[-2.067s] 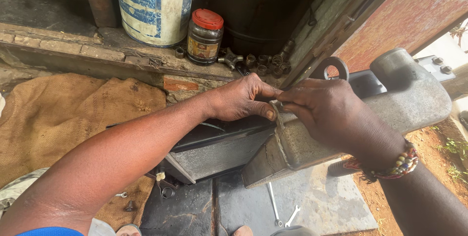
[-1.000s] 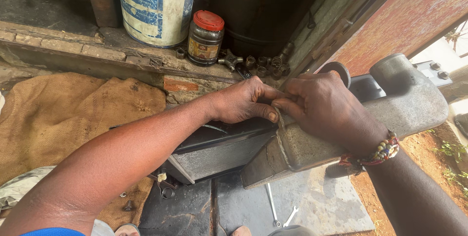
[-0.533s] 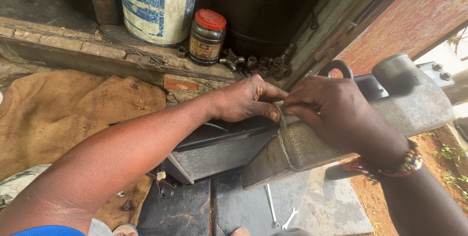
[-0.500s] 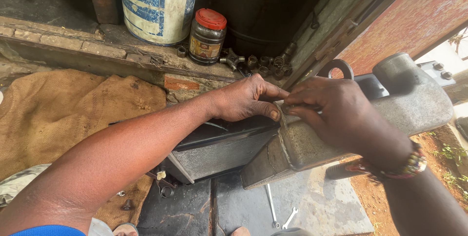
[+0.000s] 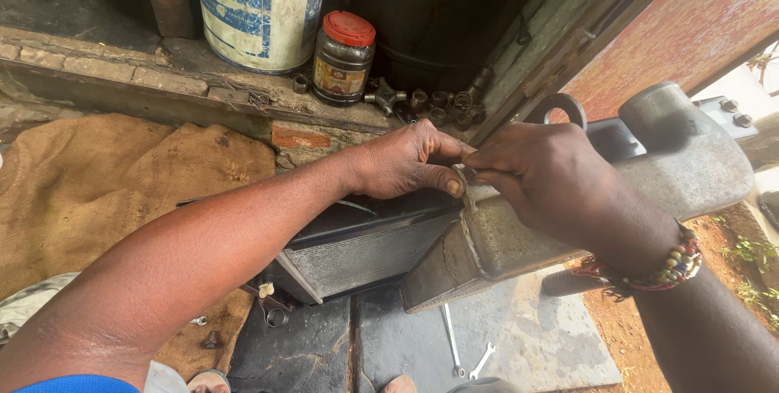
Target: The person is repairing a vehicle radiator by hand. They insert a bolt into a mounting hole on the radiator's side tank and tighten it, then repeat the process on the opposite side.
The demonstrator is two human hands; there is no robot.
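**Desk:** Head view. What are the hands doing?

**Photographer:** Both meet at the near end of a grey metal tank [image 5: 690,158], which lies slanted across a black finned radiator [image 5: 365,251]. The right hand [image 5: 544,174], a beaded bracelet [image 5: 665,267] at its wrist, has its fingertips pinched together on a thin pale strip [image 5: 465,190] that stands at the tank's welded seam. The left hand [image 5: 406,162] is curled, thumb pressed against the same strip. I cannot tell whether it grips the strip or only steadies it.

**Desk:** So which step is this?

**Photographer:** By my reading, the strip is being worked at the seam by fingertips, no tool in hand. Whether it is going in or coming out, the picture does not say.

**Desk:** What does a further move call for?

**Photographer:** I'd judge a firm pinch close to the seam, with the tank held steady on the radiator, since the strip looks thin enough to bend.

**Desk:** And around them?

**Photographer:** Two spanners [image 5: 454,344] lie on the grey slab below the tank. Sacking [image 5: 105,190] is spread to the left. On the brick ledge behind stand a red-lidded jar [image 5: 343,56] and a blue-and-white drum [image 5: 260,4].
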